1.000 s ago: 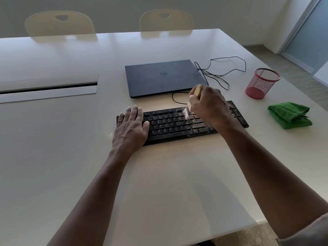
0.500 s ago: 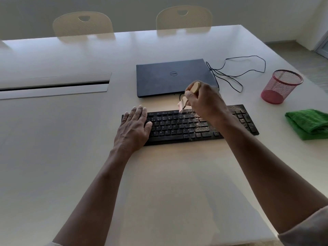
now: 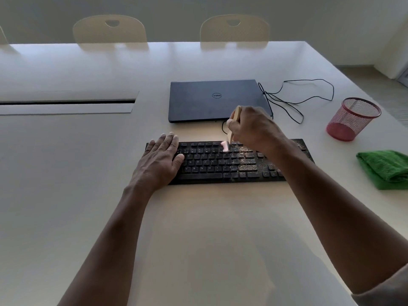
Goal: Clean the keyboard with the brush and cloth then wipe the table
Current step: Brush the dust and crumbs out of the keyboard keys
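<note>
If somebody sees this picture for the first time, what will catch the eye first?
Probably the black keyboard at the centre, its right half speckled with crumbs, where the right hand works a brush while the left hand lies flat on its left end. At the right edge lie a green cloth and a red mesh cup.

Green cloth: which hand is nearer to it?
Right. The right hand, gripping the brush over the middle of the keyboard, is closer to the green cloth; the left hand rests flat on the keyboard's far left end.

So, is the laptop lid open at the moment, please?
No, the laptop lies closed behind the keyboard.
</note>
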`<state>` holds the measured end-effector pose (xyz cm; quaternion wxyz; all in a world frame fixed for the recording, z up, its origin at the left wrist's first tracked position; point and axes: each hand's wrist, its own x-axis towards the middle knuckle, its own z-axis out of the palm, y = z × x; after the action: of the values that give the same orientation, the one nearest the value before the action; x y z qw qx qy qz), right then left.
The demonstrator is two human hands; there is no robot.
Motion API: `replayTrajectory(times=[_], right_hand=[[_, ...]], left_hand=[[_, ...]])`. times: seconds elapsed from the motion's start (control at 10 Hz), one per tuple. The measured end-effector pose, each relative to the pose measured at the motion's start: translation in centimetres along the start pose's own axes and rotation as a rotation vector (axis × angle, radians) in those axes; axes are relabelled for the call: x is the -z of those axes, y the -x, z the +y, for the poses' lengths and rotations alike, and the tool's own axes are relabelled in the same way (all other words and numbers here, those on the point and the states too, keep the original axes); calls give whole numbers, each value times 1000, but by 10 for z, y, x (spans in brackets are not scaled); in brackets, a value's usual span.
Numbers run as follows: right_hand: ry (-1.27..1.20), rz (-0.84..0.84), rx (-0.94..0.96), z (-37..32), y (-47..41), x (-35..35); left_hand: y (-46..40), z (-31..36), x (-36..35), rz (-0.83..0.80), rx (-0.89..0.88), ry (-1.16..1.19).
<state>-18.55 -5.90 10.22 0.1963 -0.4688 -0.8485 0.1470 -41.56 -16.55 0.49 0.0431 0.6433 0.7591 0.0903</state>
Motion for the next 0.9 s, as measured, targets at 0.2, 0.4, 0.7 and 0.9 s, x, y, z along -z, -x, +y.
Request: replayTrajectory(times=[0.2, 0.4, 0.7, 0.9], right_hand=[[-25, 73, 22, -3, -2, -1], [2, -39, -36, 3, 3, 9], [-47, -60, -43, -2, 12, 6], [-111, 44, -43, -8, 16, 9]], left_hand=[[-2, -1, -1, 0, 2, 11], [-2, -2, -3, 4, -1, 14], [-1, 0, -2, 17, 1, 24], [-1, -1, -2, 16, 0, 33]])
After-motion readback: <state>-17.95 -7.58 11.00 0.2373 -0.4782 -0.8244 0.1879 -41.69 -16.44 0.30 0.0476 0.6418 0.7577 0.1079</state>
